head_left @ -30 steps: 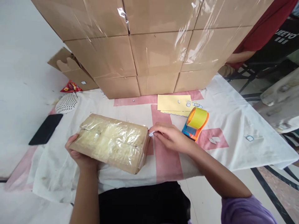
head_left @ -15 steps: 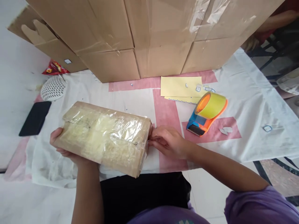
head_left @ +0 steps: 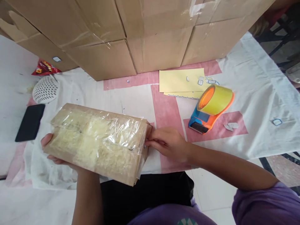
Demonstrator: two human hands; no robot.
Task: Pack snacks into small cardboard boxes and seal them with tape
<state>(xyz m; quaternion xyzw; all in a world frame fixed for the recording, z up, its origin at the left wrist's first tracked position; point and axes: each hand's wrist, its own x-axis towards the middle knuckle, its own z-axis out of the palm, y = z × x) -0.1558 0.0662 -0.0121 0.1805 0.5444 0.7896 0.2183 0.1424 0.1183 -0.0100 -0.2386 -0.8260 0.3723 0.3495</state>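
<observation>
Left hand [head_left: 67, 165] curls under the clear-taped, crinkly cardboard box [head_left: 96, 143], which sits between both hands; right hand [head_left: 170, 143] pinches at its near end, whatever's pinched hidden! Just beyond, an orange-and-blue tape dispenser [head_left: 212, 107]; past the left, a red packet [head_left: 44, 67], lettering unreadable.

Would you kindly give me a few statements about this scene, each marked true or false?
1. The left hand holds the taped cardboard box. True.
2. A yellow tape roll sits on the tape dispenser. True.
3. The right hand grips the tape dispenser. False: the right hand's fingertips are at the box's right end.
4. The black phone lies on the box. False: the black phone is on the tablecloth.
5. Yellow papers lie in front of the stacked cartons. True.
</observation>
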